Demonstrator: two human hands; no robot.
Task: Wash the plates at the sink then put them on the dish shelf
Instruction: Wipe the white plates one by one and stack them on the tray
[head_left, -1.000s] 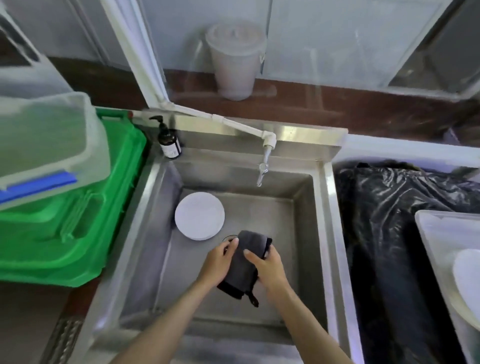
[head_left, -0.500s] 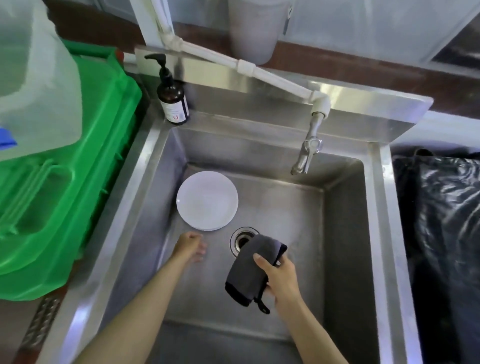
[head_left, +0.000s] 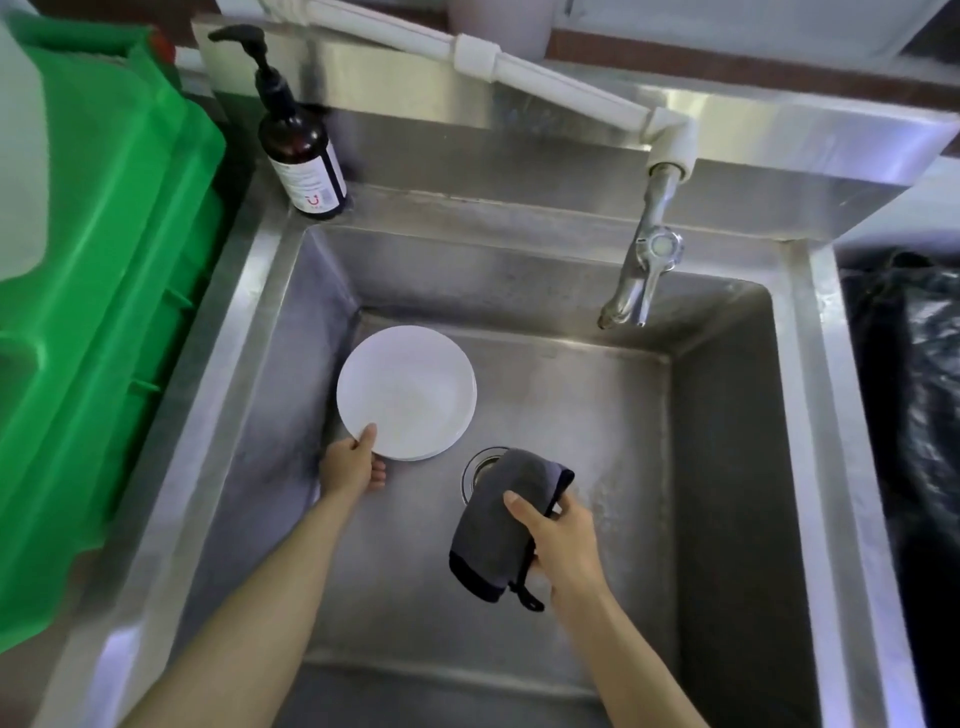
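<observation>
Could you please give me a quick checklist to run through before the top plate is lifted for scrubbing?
1. Left hand grips the near rim of the top round white plate, thumb on top: ok.
2. Right hand holds the dark grey cloth: ok.
3. Plates lie stacked on the floor of the stainless steel sink; how many: cannot tell.
4. Metal tap running for a wet wash: not ok, no stream visible.
5. Brown pump soap bottle upright at the sink's back left corner: ok.
6. Cloth already soaped: cannot tell.
</observation>
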